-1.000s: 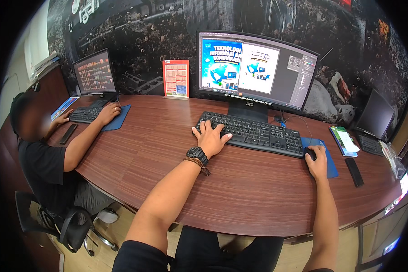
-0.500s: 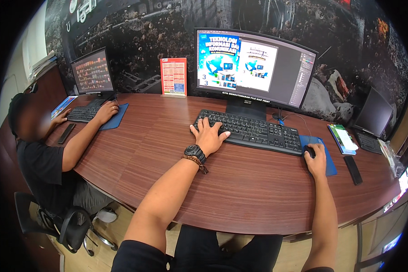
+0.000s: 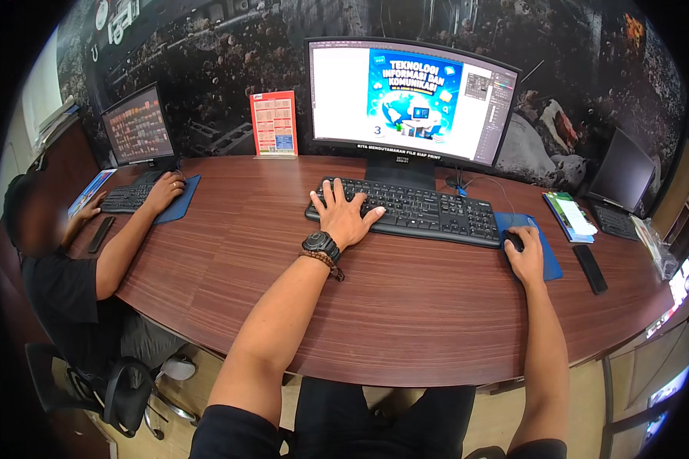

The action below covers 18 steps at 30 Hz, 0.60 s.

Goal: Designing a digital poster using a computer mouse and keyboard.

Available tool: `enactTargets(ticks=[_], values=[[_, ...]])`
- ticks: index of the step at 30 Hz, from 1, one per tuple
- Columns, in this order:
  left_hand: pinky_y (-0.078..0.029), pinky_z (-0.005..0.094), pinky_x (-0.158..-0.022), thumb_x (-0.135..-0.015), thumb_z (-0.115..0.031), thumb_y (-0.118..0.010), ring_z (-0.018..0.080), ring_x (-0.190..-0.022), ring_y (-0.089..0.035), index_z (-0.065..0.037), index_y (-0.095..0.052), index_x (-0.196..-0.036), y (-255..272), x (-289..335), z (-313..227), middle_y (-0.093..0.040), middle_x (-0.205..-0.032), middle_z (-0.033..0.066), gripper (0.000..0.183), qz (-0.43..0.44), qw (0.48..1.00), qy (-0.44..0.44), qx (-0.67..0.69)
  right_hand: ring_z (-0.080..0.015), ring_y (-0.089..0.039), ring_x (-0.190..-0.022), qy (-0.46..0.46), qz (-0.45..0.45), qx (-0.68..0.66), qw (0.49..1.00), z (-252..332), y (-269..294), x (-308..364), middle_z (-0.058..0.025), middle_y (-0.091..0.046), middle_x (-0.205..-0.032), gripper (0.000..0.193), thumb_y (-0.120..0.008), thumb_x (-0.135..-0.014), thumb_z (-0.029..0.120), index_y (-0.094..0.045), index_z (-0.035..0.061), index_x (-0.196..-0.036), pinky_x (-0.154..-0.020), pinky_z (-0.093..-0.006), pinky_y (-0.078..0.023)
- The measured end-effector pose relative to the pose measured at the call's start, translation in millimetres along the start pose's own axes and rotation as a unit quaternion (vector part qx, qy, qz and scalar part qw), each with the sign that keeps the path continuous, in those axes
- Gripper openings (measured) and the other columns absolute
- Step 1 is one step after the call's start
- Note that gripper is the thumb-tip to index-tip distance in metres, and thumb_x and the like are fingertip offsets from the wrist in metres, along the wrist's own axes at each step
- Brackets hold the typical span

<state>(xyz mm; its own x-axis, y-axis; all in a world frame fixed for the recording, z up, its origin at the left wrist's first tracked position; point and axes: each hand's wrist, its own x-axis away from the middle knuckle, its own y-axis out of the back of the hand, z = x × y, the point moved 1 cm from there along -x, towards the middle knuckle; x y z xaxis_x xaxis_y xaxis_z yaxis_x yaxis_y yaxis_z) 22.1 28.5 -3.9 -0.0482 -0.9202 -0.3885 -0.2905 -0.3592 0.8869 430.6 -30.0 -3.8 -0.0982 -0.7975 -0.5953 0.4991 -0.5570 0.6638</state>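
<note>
Fingers spread, my left hand (image 3: 344, 216) rests on the left end of a black keyboard (image 3: 436, 213); a black watch (image 3: 322, 243) and a beaded bracelet circle that wrist. My right hand (image 3: 527, 256) is curled over a black computer mouse (image 3: 514, 240), which sits on a blue mouse pad (image 3: 545, 243) at the keyboard's right end. Behind the keyboard stands a wide monitor (image 3: 344, 99). Its screen shows a blue cover design with a globe between white areas, and tool panels at the right.
A red and white calendar (image 3: 274, 125) stands left of the monitor. At far left, a co-worker (image 3: 61, 283) uses another keyboard and monitor (image 3: 138, 126). Right of the mouse pad lie a black phone (image 3: 589, 268), booklets (image 3: 570, 217) and a dark laptop (image 3: 624, 172) on the wooden desk (image 3: 406, 321).
On the screen, two side-by-side designs have given way to one larger blue cover in the middle. My left fingers have spread wider. The whole view has shifted slightly.
</note>
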Motion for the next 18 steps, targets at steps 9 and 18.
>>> enactTargets(ticks=[9, 18], values=[[-0.043, 0.0432, -0.1, -0.091, -0.046, -0.068, 0.035, -0.114, -0.05, 0.003, -0.071, -0.111, 9, -1, 14, -0.056, -0.116, 0.0204, 0.053, -0.078, 0.988, -0.082, 0.108, -0.0359, -0.059, -0.109, -0.003, 0.001, -0.004, 1.0, 5, 1, 1, -0.015, -0.059, -0.117, 0.031, -0.067, -0.082, 0.018, -0.069, 0.0051, -0.11, -0.095, -0.0427, -0.048], [-0.046, 0.041, -0.094, -0.091, -0.043, -0.069, 0.0316, -0.104, -0.054, 0.005, -0.072, -0.106, 6, -2, 18, -0.059, -0.107, 0.0158, 0.05, -0.096, 0.985, -0.107, 0.093, -0.0367, -0.059, -0.108, 0.004, 0.001, -0.006, 1.0, 1, 0, 0, -0.0161, -0.059, -0.115, 0.031, -0.068, -0.082, 0.018, -0.069, 0.0046, -0.109, -0.094, -0.0429, -0.048]])
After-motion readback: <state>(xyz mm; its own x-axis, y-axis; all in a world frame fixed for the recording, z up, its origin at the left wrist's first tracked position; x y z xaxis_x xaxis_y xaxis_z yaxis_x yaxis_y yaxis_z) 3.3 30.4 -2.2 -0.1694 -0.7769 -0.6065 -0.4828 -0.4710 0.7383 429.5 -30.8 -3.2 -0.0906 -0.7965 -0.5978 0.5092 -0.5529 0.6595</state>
